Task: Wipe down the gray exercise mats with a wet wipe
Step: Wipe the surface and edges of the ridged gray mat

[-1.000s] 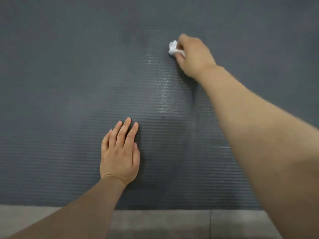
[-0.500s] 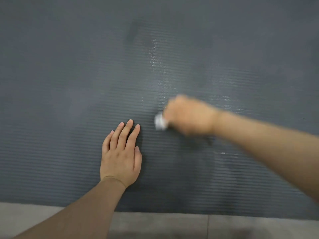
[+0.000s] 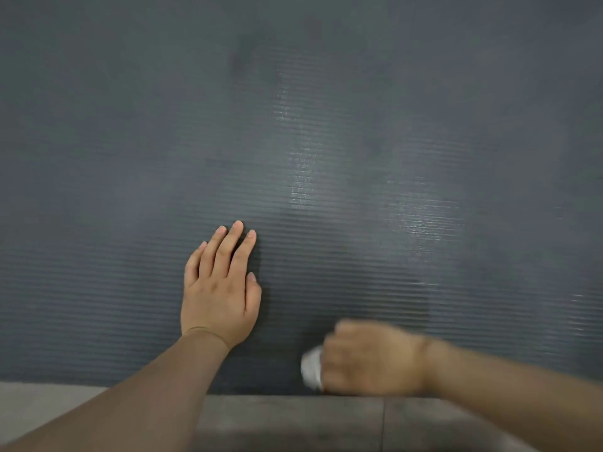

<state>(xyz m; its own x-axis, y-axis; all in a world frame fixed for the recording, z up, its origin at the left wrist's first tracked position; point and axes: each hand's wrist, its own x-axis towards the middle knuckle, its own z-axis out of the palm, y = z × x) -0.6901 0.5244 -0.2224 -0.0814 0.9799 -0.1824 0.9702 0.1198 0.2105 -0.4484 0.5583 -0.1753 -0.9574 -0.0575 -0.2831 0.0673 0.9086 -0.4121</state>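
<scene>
The gray ribbed exercise mat (image 3: 326, 125) fills nearly the whole view, with streaks of wet sheen from 12 to 3 o'clock of centre. The left hand (image 3: 220, 288) lies flat on it at 7 o'clock, fingers straight and close together. The blurred right hand (image 3: 368, 360) at 5 o'clock is curled around a crumpled white wet wipe (image 3: 311, 367), at the mat's near edge beside the tiled floor (image 3: 293, 422).

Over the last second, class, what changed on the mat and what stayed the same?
The right hand, gripping the wet wipe, swept from the far part of the gray mat back to its near edge, leaving shiny damp streaks. Nothing was picked up or let go. The left hand stayed flat on the mat in the same spot.
</scene>
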